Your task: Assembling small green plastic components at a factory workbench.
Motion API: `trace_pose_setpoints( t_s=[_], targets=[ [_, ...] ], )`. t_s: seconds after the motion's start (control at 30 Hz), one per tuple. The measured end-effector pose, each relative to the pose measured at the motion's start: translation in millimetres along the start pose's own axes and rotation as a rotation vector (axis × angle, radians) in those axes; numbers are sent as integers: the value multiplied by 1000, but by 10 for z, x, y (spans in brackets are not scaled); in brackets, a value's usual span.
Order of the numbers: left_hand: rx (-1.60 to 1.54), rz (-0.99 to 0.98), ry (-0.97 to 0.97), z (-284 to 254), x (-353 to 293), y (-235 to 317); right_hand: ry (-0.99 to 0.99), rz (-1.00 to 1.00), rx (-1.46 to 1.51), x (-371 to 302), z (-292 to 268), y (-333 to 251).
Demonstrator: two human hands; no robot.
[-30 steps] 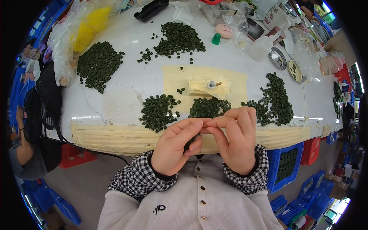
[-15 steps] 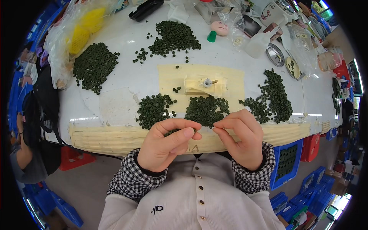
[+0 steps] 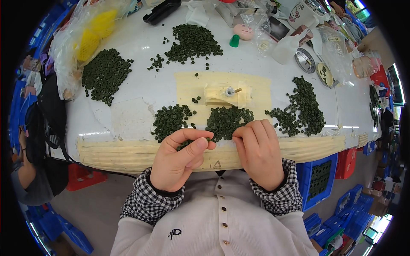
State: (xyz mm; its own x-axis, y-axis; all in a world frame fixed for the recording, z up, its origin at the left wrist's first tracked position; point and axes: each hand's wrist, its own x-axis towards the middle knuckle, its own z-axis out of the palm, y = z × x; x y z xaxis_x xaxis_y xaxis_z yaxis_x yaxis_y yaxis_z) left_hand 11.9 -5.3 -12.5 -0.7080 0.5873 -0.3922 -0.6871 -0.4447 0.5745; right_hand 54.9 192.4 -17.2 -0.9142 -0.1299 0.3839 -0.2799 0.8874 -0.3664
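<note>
My left hand [image 3: 178, 158] is closed, and a bit of a small dark green round part [image 3: 209, 139] shows at its thumb and fingertip. More dark green parts show behind its curled fingers; whether they lie in the hand or on the table I cannot tell. My right hand [image 3: 259, 155] has its fingertips pinched together at the near right edge of the middle pile of green parts [image 3: 226, 121]; what is between them is hidden. Left of that pile lies another heap [image 3: 171, 119]. Beyond the middle pile stands a small taped fixture [image 3: 213, 94] with an upright metal post.
Further piles lie at the far left [image 3: 106, 74], back middle [image 3: 192, 42] and right [image 3: 305, 106]. A plastic bag with yellow contents [image 3: 96, 34], a white bottle [image 3: 286, 49] and round tins [image 3: 305, 59] stand at the back. Padded tape [image 3: 119, 155] covers the front edge. A blue crate [image 3: 318, 181] stands below.
My right hand has moved slightly left, its fingers now bent down at the middle pile's edge. My left hand has shifted a little to the left.
</note>
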Motion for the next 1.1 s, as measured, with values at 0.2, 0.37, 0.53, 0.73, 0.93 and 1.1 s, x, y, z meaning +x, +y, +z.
trace_pose_setpoints(
  t_s=[0.2, 0.37, 0.53, 0.73, 0.93, 1.1],
  targets=[
    [19, -50, -35, 80, 18, -34, 129, 178, 435, 61, -170, -123],
    [24, -74, -63, 128, 39, -70, 185, 126, 542, 90, -93, -211],
    [8, -68, -62, 122, 36, -96, 210, 117, 542, 98, -48, -244],
    [13, -24, -25, 172, 40, -127, 283, 124, 540, 66, -11, -280],
    [-150, -97, -35, 157, 43, -118, 320, -41, 441, 60, -39, -262],
    [-92, -204, -141, 112, 41, -49, 188, -30, 608, 61, -128, -140]
  ],
)
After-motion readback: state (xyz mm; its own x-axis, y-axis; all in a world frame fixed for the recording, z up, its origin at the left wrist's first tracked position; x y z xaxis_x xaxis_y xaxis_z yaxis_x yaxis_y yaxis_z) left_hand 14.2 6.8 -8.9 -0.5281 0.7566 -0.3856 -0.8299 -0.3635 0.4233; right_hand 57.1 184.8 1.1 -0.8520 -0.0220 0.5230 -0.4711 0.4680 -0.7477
